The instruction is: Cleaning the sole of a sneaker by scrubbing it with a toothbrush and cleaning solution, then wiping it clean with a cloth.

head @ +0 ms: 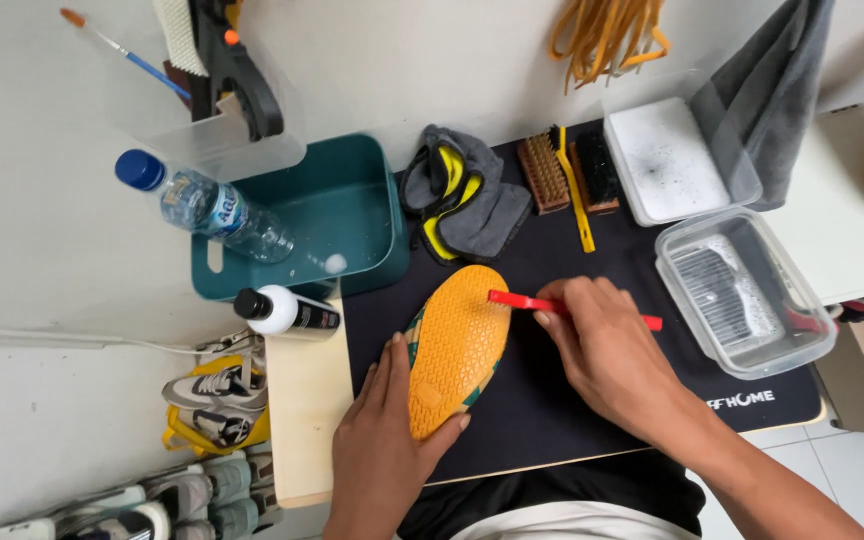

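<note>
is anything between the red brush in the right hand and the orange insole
Nothing visible does. The red brush, held in the right hand, has its tip on the orange insole, which the left hand steadies.

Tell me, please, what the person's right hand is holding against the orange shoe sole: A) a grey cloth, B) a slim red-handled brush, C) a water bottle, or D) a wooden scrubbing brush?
B: the right hand closes around a slim red-handled brush whose tip meets the orange shoe sole, while the left hand steadies that sole.
</note>
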